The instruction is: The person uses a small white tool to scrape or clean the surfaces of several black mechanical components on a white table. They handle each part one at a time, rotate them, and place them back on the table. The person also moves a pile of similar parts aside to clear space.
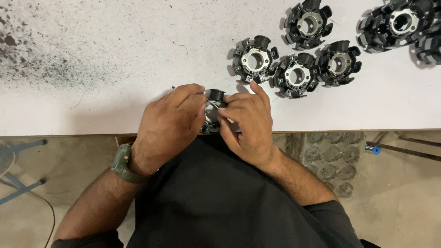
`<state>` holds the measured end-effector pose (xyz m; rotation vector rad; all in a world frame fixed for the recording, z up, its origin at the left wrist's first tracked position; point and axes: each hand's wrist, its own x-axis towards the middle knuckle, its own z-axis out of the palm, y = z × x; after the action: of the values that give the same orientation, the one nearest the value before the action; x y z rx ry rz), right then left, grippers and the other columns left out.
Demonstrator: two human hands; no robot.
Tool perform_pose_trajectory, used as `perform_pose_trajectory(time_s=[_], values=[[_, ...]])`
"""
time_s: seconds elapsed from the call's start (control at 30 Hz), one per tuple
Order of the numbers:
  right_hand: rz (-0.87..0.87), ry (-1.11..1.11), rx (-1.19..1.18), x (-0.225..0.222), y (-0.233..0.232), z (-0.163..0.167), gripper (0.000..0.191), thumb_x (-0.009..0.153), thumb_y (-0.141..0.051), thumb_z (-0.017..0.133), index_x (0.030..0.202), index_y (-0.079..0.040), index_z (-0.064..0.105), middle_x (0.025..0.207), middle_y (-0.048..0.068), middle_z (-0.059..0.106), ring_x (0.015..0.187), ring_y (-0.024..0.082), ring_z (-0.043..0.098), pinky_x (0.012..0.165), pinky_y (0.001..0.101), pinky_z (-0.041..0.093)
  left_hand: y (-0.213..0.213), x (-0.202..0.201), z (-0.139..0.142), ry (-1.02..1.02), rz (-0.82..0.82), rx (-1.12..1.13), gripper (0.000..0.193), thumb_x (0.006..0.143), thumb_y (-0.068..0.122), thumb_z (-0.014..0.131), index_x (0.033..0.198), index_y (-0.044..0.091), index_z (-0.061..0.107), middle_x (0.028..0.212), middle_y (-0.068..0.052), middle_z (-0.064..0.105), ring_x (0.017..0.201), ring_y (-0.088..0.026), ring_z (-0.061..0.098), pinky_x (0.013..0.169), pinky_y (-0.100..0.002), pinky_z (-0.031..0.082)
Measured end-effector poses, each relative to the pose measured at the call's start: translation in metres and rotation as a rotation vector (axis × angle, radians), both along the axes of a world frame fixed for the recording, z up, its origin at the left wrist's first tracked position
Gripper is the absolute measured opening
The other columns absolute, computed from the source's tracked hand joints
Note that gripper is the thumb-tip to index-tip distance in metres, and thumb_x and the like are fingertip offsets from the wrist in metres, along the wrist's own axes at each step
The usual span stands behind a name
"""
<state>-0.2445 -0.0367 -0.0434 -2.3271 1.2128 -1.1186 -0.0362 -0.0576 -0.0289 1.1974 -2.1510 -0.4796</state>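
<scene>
Mostly hidden between the two hands, a black toothed ring part (212, 110) with a metal core sat at the centre of the frame, just over the near edge of the white table (115, 69). The left hand (167, 126) and the right hand (245, 124) both had their fingers closed on it, covering its sides and lower half. Similar ring parts (294, 73) lay at upper right, the farthest cut off by the frame edge.
</scene>
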Motion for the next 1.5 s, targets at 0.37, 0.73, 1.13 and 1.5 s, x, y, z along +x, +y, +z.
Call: perform_pose_trajectory(time_s=[0.37, 0.73, 1.13, 1.5], values=[[-0.024, 0.031, -0.012, 0.004, -0.004, -0.008, 0.031, 0.087, 0.003, 0.081, 0.109, -0.009, 0.061, 0.099, 0.006, 0.066, 0.110, 0.025, 0.067, 0.123, 0.0537, 0.035, 0.000, 0.004, -0.012, -0.027, -0.014, 0.017, 0.019, 0.086, 0.006, 0.076, 0.099, 0.003, 0.062, 0.124, -0.011, 0.068, 0.099, -0.030, 0.069, 0.079, -0.040, 0.059], [-0.035, 0.106, -0.095, 0.022, -0.004, -0.013, 0.035, 0.086, 0.007, 0.081, 0.111, -0.009, 0.061, 0.100, 0.007, 0.065, 0.109, 0.026, 0.066, 0.121, 0.0527, 0.040, 0.008, 0.015, -0.027, -0.001, -0.002, -0.014, 0.020, 0.086, 0.006, 0.075, 0.102, 0.003, 0.062, 0.125, -0.013, 0.064, 0.106, -0.031, 0.069, 0.083, -0.040, 0.059], [-0.086, -0.124, -0.131, -0.003, 0.012, -0.007, 0.031, 0.090, 0.003, 0.073, 0.115, -0.007, 0.056, 0.102, 0.009, 0.066, 0.109, 0.025, 0.068, 0.123, 0.0537, 0.038, 0.016, 0.010, 0.014, -0.121, 0.070, -0.176, 0.075, 0.082, 0.046, 0.084, 0.132, -0.003, 0.058, 0.132, -0.022, 0.053, 0.120, -0.037, 0.054, 0.094, -0.048, 0.052], [-0.396, 0.213, -0.142, -0.078, 0.023, 0.021, 0.026, 0.090, -0.017, 0.084, 0.110, -0.009, 0.070, 0.131, 0.010, 0.052, 0.141, 0.033, 0.044, 0.131, 0.0588, 0.016, -0.056, -0.056, 0.038, -0.189, -0.095, -0.182, 0.097, 0.074, 0.050, 0.089, 0.144, 0.001, 0.043, 0.125, -0.018, 0.052, 0.109, -0.033, 0.052, 0.085, -0.048, 0.050]])
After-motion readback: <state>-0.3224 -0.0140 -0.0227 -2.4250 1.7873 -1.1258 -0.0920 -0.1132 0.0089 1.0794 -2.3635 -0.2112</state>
